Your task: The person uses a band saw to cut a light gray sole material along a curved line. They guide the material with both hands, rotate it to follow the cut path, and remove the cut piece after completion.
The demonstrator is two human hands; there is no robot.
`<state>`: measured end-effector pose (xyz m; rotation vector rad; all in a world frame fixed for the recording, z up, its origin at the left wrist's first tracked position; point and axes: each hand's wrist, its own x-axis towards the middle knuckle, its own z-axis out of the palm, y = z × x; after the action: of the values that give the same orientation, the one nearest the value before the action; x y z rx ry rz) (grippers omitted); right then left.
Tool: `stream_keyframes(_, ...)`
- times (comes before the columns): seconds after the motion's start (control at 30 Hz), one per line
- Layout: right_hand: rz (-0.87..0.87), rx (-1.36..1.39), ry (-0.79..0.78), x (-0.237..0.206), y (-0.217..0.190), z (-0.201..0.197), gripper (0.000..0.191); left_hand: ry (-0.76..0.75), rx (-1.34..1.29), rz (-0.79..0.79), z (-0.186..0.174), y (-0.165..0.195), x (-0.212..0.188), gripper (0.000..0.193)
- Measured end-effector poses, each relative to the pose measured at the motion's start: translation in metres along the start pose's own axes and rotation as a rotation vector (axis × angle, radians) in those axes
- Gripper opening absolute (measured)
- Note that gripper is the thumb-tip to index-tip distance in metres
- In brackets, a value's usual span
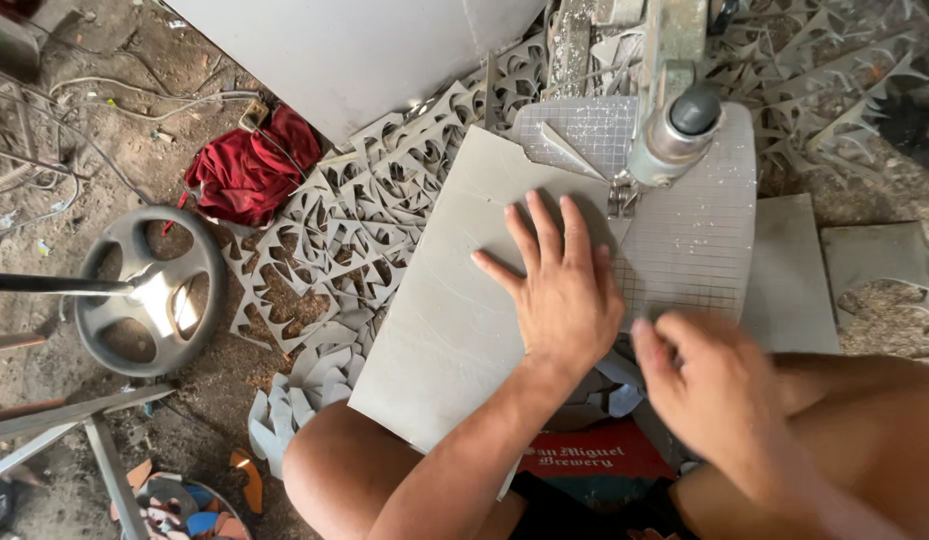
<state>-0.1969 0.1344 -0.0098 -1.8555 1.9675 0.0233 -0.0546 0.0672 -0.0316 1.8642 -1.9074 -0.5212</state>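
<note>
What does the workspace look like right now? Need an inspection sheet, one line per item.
Surface: gridded saw table, dusted with white chips.
Job's things: grey sheet lies flat on the table, one edge near the blade area under the saw head.
Clutter: pile of cut-out grey scraps left of the sheet; red cloth; steering wheel on the dirt floor.
Hands: left hand pressed flat on the sheet, fingers spread; right hand motion-blurred over the table's near edge, grip unclear.
Cables: loose wires on the floor at upper left.
Surroundings: more grey panels at right.
</note>
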Motion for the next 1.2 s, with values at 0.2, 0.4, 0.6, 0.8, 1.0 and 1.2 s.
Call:
stream_keyframes(0.2, -0.019, 1.303, -0.415, -0.014, -0.003, 0.102, 0.024, 0.124, -0.459, -0.059, -0.001, -0.001, -0.013, 0.067)
stream_keyframes(0.4, -0.144, 1.372, -0.204, -0.027, 0.005, 0.137, 0.03, -0.094, -0.479, 0.05, -0.027, -0.017, -0.046, 0.07)
stream_keyframes(0.6, 0.124, 1.051, -0.137, -0.039, 0.054, 0.088, 0.036, -0.188, 0.012, 0.468, -0.062, -0.054, -0.07, 0.051)
stream_keyframes(0.8, 0.154, 0.64, -0.124, -0.026, 0.095, 0.031, 0.04, -0.144, 0.172, 0.612, -0.072, -0.071, -0.043, 0.056)
stream_keyframes(1.0, 0.091, 0.223, 0.158, -0.012, 0.104, 0.001, 0.038, -0.177, 0.191, 0.7, -0.062, -0.076, -0.02, 0.074)
stream_keyframes(1.2, 0.013, 0.04, 0.315, 0.013, 0.109, 0.003, 0.047, -0.172, 0.192, 0.65, -0.043, -0.07, -0.018, 0.08)
